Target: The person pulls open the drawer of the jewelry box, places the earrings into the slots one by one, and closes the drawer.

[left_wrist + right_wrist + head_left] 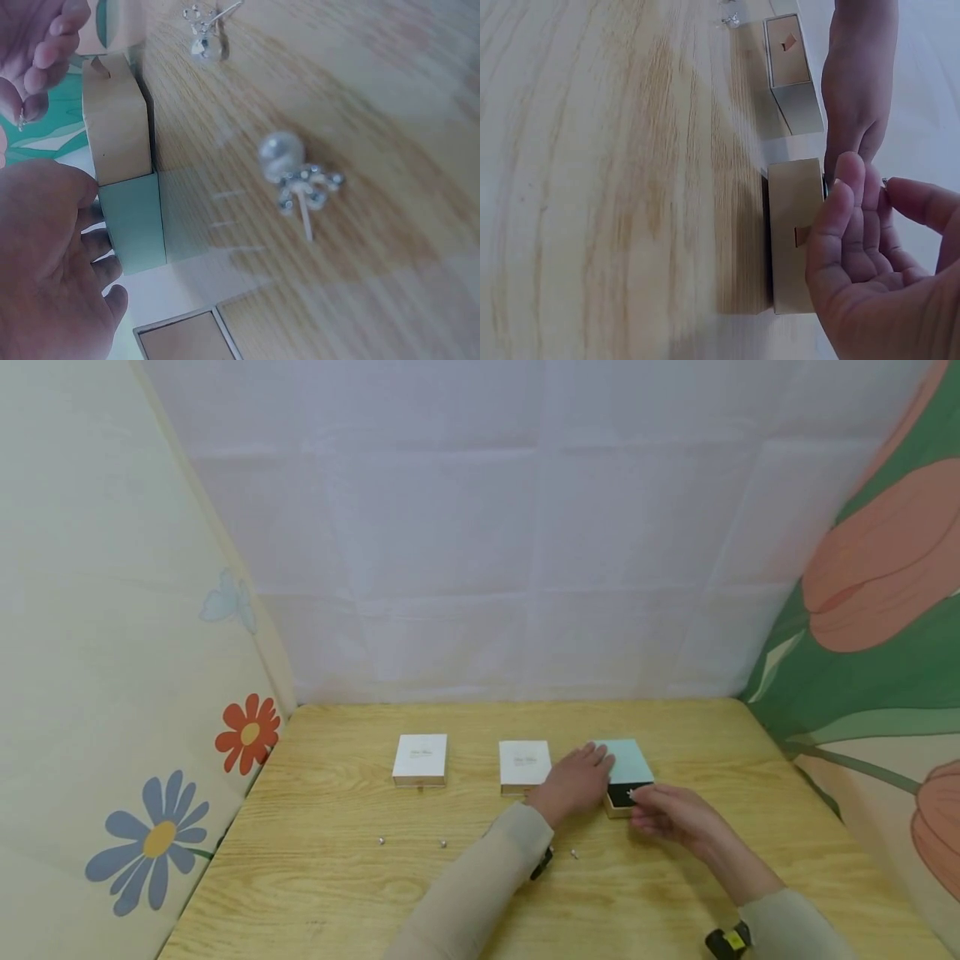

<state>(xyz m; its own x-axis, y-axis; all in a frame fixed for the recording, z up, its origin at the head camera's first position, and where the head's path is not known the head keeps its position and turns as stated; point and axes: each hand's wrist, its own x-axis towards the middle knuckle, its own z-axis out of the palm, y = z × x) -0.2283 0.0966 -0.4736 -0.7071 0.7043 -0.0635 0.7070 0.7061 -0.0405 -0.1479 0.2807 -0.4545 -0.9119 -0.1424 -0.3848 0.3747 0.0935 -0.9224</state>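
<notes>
A teal-topped drawer box point(628, 760) stands at the right, its drawer point(619, 811) pulled out toward me and showing a black lining. My left hand point(576, 783) rests with its fingers on the left part of the teal top. Over the drawer, my right hand point(675, 817) pinches a small silvery earring point(22, 118) between thumb and forefinger; most of it is hidden by the fingertips. Nearest the left forearm on the table lies a pearl earring point(574, 853), its post and small clear stones visible in the left wrist view.
Two white drawer boxes, one in the middle point(523, 762) and one at left point(421, 755), stand in line with the teal one. Two more small earrings, one point(443, 843) and another point(381, 841), lie in front of them on the wooden table point(300, 877). A white cloth hangs behind.
</notes>
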